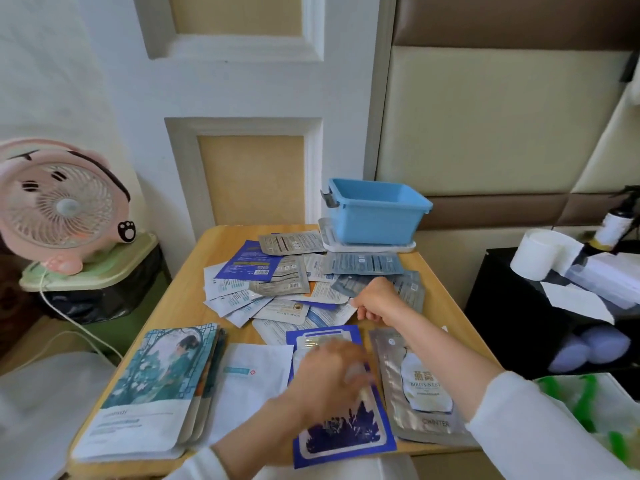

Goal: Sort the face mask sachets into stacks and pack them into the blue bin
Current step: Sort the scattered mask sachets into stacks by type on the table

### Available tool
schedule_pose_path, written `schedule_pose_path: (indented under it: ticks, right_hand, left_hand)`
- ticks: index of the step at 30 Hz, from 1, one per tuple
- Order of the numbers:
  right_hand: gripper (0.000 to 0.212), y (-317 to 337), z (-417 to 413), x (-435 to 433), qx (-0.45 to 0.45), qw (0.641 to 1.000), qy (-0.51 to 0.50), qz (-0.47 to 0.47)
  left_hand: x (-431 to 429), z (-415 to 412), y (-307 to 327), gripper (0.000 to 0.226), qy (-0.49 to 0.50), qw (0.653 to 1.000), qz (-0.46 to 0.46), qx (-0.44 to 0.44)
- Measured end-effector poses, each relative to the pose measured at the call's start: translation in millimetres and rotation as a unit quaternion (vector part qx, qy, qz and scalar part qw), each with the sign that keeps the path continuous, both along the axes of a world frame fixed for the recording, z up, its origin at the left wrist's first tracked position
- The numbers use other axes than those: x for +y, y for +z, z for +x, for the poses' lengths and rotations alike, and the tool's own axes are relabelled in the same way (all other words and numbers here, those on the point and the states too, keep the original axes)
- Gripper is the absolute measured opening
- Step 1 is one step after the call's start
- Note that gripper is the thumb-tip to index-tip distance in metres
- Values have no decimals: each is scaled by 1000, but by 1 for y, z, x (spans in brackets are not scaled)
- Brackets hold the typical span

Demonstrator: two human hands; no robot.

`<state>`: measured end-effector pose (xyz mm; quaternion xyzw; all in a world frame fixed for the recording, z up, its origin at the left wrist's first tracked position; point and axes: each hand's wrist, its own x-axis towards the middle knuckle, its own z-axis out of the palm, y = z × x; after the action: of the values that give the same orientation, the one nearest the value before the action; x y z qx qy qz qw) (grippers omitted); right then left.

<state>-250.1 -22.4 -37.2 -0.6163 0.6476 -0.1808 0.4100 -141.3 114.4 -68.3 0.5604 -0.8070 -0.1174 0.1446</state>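
The face mask sachets lie in two groups on a small wooden table (180, 289). In the middle is a loose pile (277, 292) of overlapping packets, mostly back side up: white ones with fine blue print, a few grey-silver ones, one deep blue, fanned at all angles. Along the near edge they are sorted into a row. At the near left is a stack of teal sachets (152, 386) showing a painted figure in a garden frame above a white lower band. Just right of it is a plain white sachet (252, 386) with a small blue label. Next comes a dark blue sachet (343, 431) with a white border and an indigo floral panel, and at the near right a silver stack (422, 386) with a white emblem (the print reads "BIRD'S NEST").

The blue bin (377, 220) stands at the far right corner of the table on a white lid (405, 247), open-topped, with a grey clip at its left end.

The left hand (329, 379) is over the upper half of the dark blue sachet and is motion-blurred, so I cannot tell how its fingers lie. The right hand (377, 299) reaches to the right side of the loose pile, fingers curled downward, at the corner of a pale sachet (337, 315); whether it actually pinches it I cannot tell. The hands are apart.

A pink fan (59, 206) stands off the table at the left.
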Motion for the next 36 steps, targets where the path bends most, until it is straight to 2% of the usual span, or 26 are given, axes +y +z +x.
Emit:
schedule_pose_path:
  ticks: [2,4,7,10,17,26,31,34,36]
  right_hand:
    - [32,-3,0,2,13,1000,-7,-21]
    - [32,-6,1,2,-2,999,-23,-32]
    - [26,-9,4,-3,-52,996,-56,-39]
    - [23,-12,6,-5,-78,993,-77,-48]
    - [31,-19,-1,-8,-104,991,-63,-58]
    - [33,-22,4,-11,-173,980,-75,-64]
    - [37,-16,-1,-11,-98,991,-31,-83]
    - [22,-12,-2,-16,-96,985,-45,-133]
    - [21,-3,-1,-15,-169,970,-62,-162]
  left_hand:
    - [-20,10,10,30,126,990,-63,31]
    - [-43,22,15,32,198,978,-62,-7]
    - [-65,26,16,42,194,978,-30,-70]
    - [-79,16,17,43,185,971,-71,-136]
    - [-100,6,17,31,178,973,-85,-123]
    - [-103,23,20,27,193,976,-96,-33]
    - [-110,20,45,22,215,965,-144,48]
    - [-116,26,75,17,234,938,-186,175]
    - [-118,33,102,17,235,905,-203,292]
